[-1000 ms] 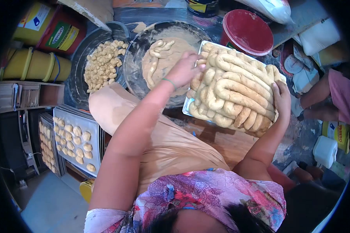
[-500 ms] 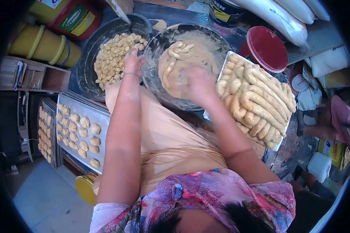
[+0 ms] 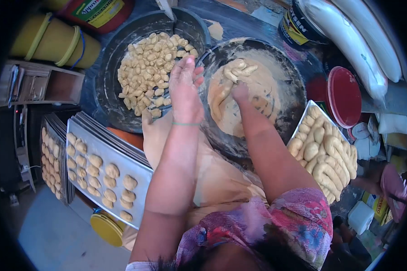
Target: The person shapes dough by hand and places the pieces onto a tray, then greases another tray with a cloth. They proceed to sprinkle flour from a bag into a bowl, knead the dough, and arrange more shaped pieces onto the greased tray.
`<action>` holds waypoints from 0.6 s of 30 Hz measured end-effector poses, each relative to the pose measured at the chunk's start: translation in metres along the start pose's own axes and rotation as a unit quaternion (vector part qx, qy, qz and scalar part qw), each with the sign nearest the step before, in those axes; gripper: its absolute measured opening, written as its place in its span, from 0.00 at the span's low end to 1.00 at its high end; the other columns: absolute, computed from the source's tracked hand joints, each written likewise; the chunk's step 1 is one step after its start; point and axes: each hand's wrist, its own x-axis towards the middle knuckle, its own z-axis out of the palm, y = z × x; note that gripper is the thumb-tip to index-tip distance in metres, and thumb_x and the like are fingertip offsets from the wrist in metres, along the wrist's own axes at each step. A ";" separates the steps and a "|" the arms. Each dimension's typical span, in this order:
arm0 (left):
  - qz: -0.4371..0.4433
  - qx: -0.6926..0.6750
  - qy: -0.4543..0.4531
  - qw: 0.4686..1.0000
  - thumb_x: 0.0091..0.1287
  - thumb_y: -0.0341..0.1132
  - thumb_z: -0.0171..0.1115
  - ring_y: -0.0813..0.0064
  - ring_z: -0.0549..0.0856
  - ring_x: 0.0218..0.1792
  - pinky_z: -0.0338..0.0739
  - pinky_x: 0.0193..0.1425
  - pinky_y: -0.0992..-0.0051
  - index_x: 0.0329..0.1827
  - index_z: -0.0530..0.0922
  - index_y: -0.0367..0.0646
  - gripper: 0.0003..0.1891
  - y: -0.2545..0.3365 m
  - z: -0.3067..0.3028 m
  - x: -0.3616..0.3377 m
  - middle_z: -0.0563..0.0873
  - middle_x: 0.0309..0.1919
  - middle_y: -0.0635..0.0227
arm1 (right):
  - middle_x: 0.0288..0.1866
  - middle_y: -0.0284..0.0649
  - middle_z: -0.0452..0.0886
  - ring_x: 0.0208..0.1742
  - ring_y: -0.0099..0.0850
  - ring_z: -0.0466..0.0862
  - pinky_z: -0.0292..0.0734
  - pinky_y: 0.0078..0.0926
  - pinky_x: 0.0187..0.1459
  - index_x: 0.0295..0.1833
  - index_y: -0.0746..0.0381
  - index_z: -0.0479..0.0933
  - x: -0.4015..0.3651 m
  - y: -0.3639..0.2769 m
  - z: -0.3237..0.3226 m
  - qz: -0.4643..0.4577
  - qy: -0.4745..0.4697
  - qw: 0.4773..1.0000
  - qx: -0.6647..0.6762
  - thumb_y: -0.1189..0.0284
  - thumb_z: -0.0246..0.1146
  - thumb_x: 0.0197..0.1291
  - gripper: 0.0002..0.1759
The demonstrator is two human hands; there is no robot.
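Observation:
My left hand is raised between the two dark basins, palm turned up and fingers apart, holding nothing I can see. Beside it, small dough pieces are heaped in the left basin. My right hand is down in the right basin, closed close against the dough ropes. Its fingertips are mostly hidden, so what they hold cannot be made out. One long dough rope curves down the basin's left side over pale flour, which has dark finger-like streaks.
A white tray piled with thick dough ropes stands to the right. Stacked metal trays with dough balls are at left. Around the basins are a red-lidded bucket, a dark tub, white sacks and yellow buckets.
The view has shifted, so the basins sit further right. My left hand has left its place over the dough heap toward the gap between the basins. My right hand, blurred before, has reached the dough ropes.

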 end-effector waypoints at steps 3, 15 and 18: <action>0.003 -0.003 -0.033 0.999 0.69 0.38 0.59 0.75 0.78 0.45 0.72 0.47 0.76 0.57 0.72 0.38 0.18 0.001 0.004 0.004 0.77 0.51 0.68 | 0.55 0.49 0.74 0.61 0.46 0.73 0.66 0.42 0.63 0.65 0.57 0.66 0.019 -0.006 0.008 0.021 0.027 0.998 -0.048 0.64 0.60 0.54 0.31; -0.009 0.002 -0.064 0.998 0.68 0.35 0.58 0.74 0.78 0.47 0.71 0.50 0.74 0.56 0.74 0.38 0.16 -0.005 0.007 -0.004 0.78 0.50 0.68 | 0.57 0.38 0.74 0.62 0.41 0.71 0.64 0.44 0.62 0.58 0.51 0.75 0.016 -0.003 0.025 0.061 0.011 0.998 0.002 0.56 0.65 0.52 0.27; -0.005 0.003 -0.070 0.998 0.68 0.35 0.59 0.74 0.78 0.47 0.71 0.50 0.75 0.55 0.74 0.39 0.16 -0.008 0.011 -0.007 0.78 0.49 0.68 | 0.59 0.37 0.74 0.61 0.41 0.71 0.61 0.50 0.62 0.52 0.52 0.79 0.025 -0.004 0.014 0.029 -0.022 0.998 -0.052 0.55 0.63 0.52 0.23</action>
